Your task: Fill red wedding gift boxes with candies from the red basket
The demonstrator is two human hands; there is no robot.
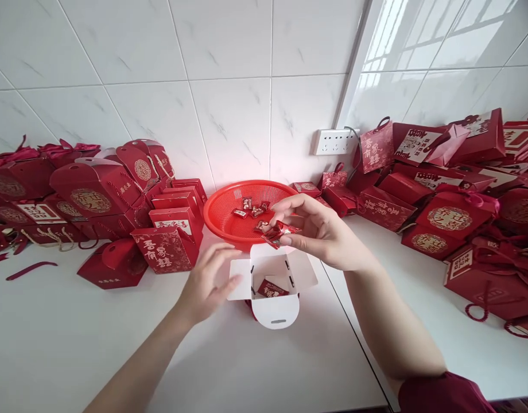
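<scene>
My right hand [318, 232] pinches red-wrapped candies [280, 230] above the near rim of a red plastic basket [218, 221]. Several more wrapped candies [252, 209] lie in the basket. Just in front of it stands a gift box [275, 310] with its white flaps spread wide. Inside the box a dark red printed packet [272, 288] shows; what lies beneath it is hidden. My left hand [210, 284] holds nothing, its fingers apart, close to the box's left flap [239, 280].
Red gift boxes [92, 195] are stacked on the left, with red card bags [167, 249] beside the basket. More boxes and bags [447, 218] pile up on the right. A white power strip [336, 142] sits against the tiled wall. A dark seam [354, 321] crosses the white tabletop.
</scene>
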